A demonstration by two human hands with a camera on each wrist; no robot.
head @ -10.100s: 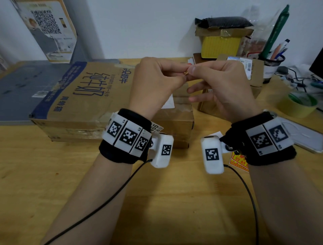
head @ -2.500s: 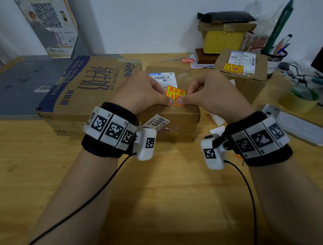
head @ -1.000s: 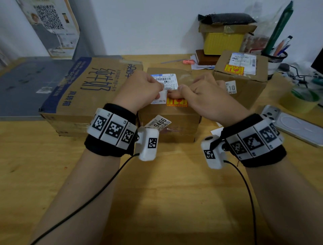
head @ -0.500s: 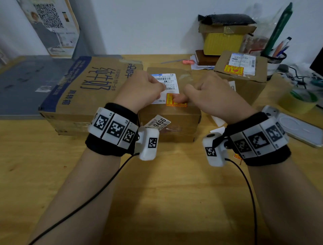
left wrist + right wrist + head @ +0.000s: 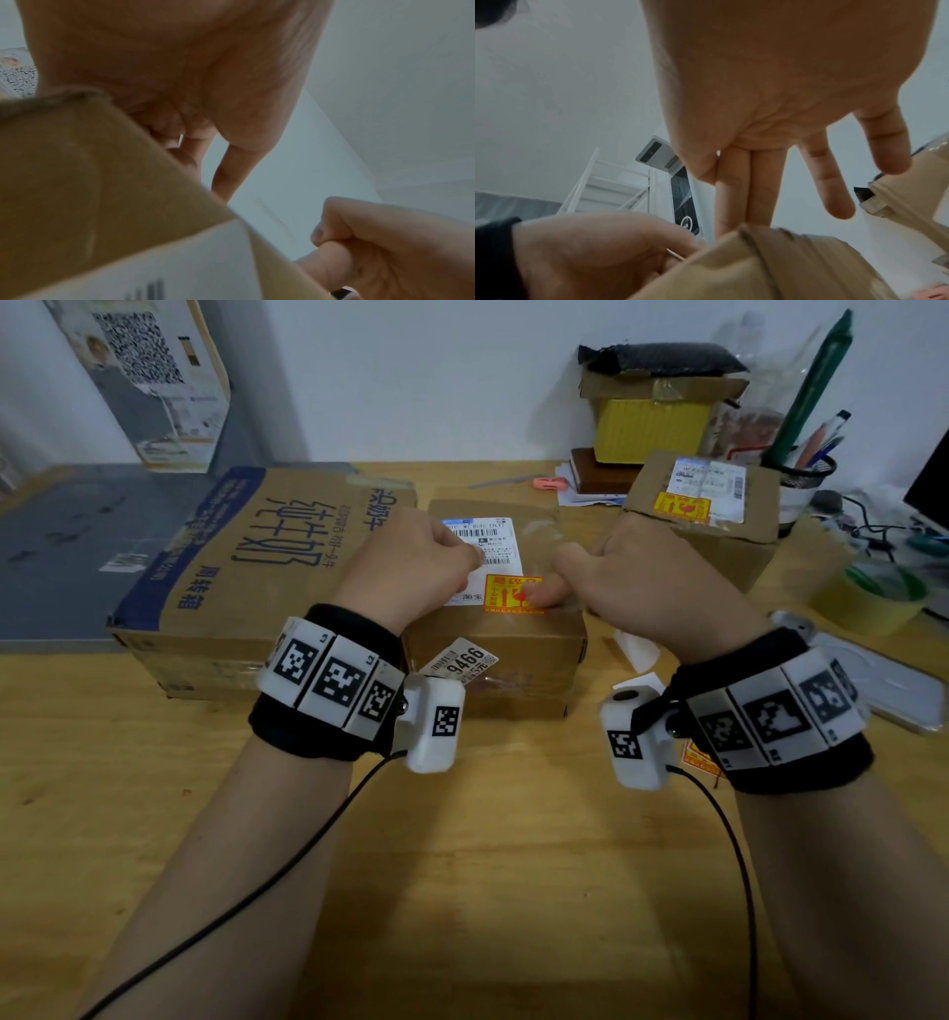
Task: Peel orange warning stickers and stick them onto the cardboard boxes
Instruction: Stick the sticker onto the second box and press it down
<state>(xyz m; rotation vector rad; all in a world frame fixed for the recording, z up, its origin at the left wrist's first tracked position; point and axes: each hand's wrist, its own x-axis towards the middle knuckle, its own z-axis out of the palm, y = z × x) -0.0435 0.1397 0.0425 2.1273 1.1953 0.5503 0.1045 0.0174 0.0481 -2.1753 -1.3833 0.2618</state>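
Note:
An orange warning sticker [image 5: 506, 593] lies flat on top of the middle cardboard box [image 5: 493, 649], just below its white shipping label. My right hand [image 5: 657, 577] presses its thumb on the sticker's right part, and its fingers [image 5: 734, 192] reach straight over the box [image 5: 757, 274]. My left hand [image 5: 426, 557] rests curled on the label beside the sticker. In the right wrist view the left hand [image 5: 590, 253] pinches a thin pale paper slip [image 5: 676, 254]. The left wrist view shows the left palm [image 5: 180, 71] over the box edge [image 5: 77, 172].
A large printed carton [image 5: 246, 567] lies left of the middle box. The small box [image 5: 719, 552] at the right carries an orange sticker [image 5: 683, 508]. White paper scraps [image 5: 637, 649], a sticker sheet [image 5: 698, 757], a tape roll [image 5: 873, 603] and a pen cup [image 5: 801, 480] sit at the right.
The sticker went from held above the box to lying flat on it. In the last half second my right thumb slid rightwards along it; the left hand stayed put.

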